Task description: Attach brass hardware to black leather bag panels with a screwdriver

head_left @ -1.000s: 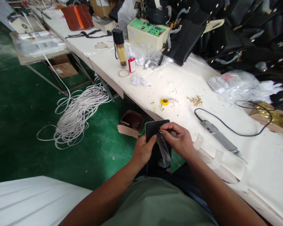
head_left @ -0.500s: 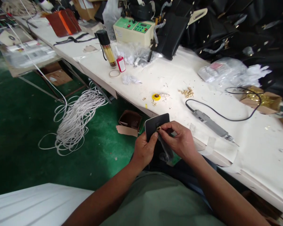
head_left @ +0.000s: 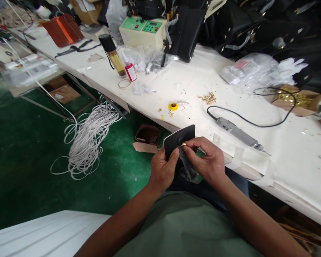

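My left hand [head_left: 162, 172] grips a black leather piece [head_left: 176, 140] from below, thumb on its face, holding it up just in front of the table edge. My right hand [head_left: 207, 160] pinches a small gold metal fitting [head_left: 183, 144] against the middle of that piece. A crumpled clear plastic wrap [head_left: 187, 167] hangs between the two hands under the piece. On the white table [head_left: 224, 107] beyond lie a yellow round part [head_left: 173, 106], a few loose gold bits beside it, and a pile of gold fittings [head_left: 209, 98].
A grey corded hand tool [head_left: 237, 131] lies on the table to the right. Further back stand a green-topped machine [head_left: 143, 31], a dark bottle [head_left: 111, 54], a red glue bottle [head_left: 130, 70], plastic bags and black handbags [head_left: 187, 30]. White cord coils [head_left: 88, 137] and a brown box [head_left: 147, 135] lie on the green floor.
The view has shifted, so the table sits lower and further left in the frame. Both hands have lifted the black piece slightly; the right fingers stay pinched on the gold fitting.
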Available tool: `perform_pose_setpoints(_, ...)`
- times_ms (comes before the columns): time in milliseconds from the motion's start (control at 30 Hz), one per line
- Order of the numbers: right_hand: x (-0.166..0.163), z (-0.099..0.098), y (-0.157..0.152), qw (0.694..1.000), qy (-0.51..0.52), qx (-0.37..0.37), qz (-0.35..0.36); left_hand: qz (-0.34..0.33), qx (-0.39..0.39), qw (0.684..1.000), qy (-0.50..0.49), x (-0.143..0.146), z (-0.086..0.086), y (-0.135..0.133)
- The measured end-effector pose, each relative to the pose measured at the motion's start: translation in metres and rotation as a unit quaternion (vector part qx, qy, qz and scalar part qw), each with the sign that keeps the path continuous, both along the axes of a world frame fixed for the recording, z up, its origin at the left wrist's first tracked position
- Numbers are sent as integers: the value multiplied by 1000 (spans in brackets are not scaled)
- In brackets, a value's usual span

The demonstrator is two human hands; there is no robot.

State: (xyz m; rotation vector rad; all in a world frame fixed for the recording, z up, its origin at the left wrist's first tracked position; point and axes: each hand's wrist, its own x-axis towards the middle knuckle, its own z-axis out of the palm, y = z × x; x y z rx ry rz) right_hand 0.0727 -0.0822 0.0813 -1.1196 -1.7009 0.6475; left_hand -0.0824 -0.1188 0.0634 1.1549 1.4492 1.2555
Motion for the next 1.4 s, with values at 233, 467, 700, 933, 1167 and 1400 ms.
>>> perform_pose_setpoints(233,3,2,-2,999,-29,35,-4,-14,65,994,88,1,2,-3)
perform_pose_setpoints(467,5,10,-6,999,-26,20,-10,-37,152,975,158,1,6,-3)
perform_pose_setpoints(700,9,13,-10,1000,-9,-13,-21,-68,197,962,176,2,9,-2)
perform_pose_setpoints(933,18,14,-11,998,20,-51,9,-81,196,963,167,7,8,-4)
perform_pose_setpoints(1167,11,14,-20,989,43,-99,-97,-68,213,956,191,10,13,-4)
perform_pose_setpoints(1400,7,13,-20,997,24,0,-72,-52,279,926,247,13,8,-1)
